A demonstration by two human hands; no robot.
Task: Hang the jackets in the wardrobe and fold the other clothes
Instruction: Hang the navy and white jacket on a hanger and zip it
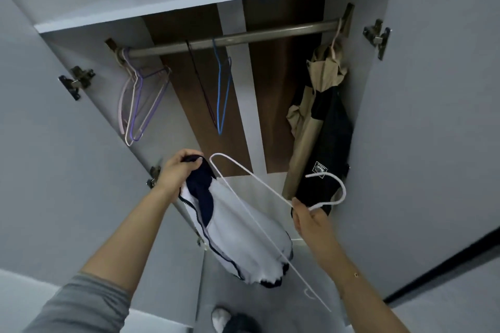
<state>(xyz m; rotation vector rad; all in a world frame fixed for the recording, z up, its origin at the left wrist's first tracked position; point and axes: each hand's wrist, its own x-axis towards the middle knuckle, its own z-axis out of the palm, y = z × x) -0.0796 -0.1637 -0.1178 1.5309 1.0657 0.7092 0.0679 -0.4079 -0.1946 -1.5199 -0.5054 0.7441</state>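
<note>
Across the lower middle of the frame, your left hand (pixel 180 170) is gripping the dark collar of a white fabric jacket with navy trim and a zip (pixel 238 235), fingers curled round the cloth, so the jacket is hanging down from that grip in front of the open wardrobe. Toward the lower right, your right hand (pixel 308 217) is pinching a thin white wire hanger (pixel 259 184) at its neck, the hook curving up to the right and one long arm slanting across the jacket's front. Higher up, a grey metal rail (pixel 243 36) is running across the white wardrobe (pixel 189 0). Pale pink and purple hangers (pixel 140 100) are dangling at its left end, a blue hanger (pixel 224 89) near the middle, and a beige and black jacket (pixel 322 121) is hanging at the right end.
</note>
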